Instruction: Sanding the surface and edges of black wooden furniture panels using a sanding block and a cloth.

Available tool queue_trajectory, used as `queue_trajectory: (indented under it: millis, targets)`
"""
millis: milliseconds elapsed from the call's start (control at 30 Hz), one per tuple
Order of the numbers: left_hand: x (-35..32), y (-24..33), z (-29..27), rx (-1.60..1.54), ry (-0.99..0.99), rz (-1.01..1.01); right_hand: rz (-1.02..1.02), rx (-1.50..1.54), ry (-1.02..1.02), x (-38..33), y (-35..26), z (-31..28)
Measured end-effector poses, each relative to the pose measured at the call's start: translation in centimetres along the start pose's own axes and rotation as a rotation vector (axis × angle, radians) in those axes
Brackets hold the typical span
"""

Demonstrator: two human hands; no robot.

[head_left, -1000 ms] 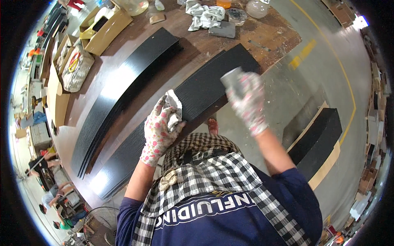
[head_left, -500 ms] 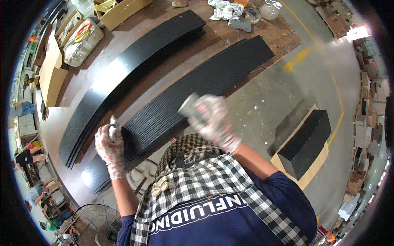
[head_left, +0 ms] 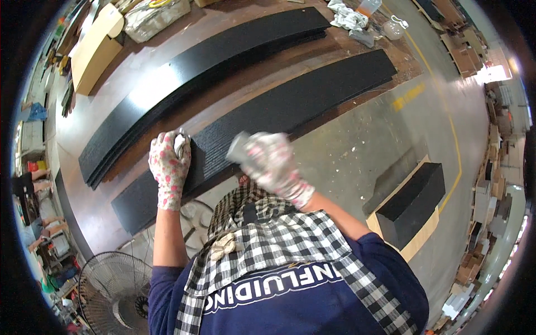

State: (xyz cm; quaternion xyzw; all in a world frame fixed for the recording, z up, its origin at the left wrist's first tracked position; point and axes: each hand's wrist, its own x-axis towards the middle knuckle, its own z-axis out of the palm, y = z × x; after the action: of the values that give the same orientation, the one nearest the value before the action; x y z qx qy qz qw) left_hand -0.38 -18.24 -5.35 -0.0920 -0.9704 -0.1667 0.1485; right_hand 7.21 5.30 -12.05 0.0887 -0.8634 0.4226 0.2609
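Observation:
A long stack of black, wood-grained curved boards (head_left: pixel 301 92) lies slantwise across the table in front of me. My left hand (head_left: pixel 169 166), in a white glove with pink dots, rests on its left part. Those fingers are curled around something small and whitish that I cannot make out. Over the board's middle, my right hand (head_left: pixel 274 163) wears a similar glove and is smeared by motion. It grips a grey block (head_left: pixel 239 147), which looks like a sanding block, at the board's near edge. Whether the block touches the surface cannot be seen clearly.
A second stack of black curved boards (head_left: pixel 212 58) lies beyond, on the brown table (head_left: pixel 187 120). White rags (head_left: pixel 349 17) and a clear bottle (head_left: pixel 394 28) sit at the far right. Black blocks (head_left: pixel 412 204) on light wood stand at right. A fan (head_left: pixel 114 296) is lower left.
The whole view has shifted, with the far stack now higher in it. My left hand has moved right along the board; my right hand, still gripping the grey block, has shifted slightly left.

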Motion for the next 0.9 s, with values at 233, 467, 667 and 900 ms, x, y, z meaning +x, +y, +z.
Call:
queue_trajectory:
  millis: [233,467,667,900]
  targets:
    - [-2.7,-1.5,-2.2,-0.144,0.158,-0.019,-0.056,-0.558,0.136,8.3,7.0,-10.3]
    - [-8.2,3.1,-5.2,-0.573,0.081,-0.269,-0.341,-0.089,-0.276,2.9,-1.2,-1.5]
    - [-15.7,3.2,-4.9,-0.471,-0.183,-0.409,-0.447,-0.254,-0.165,5.0,3.2,-4.2]
    - [-18.8,0.5,-4.4,-0.495,-0.294,-0.485,-0.534,-0.049,-0.371,3.4,-6.0,3.3]
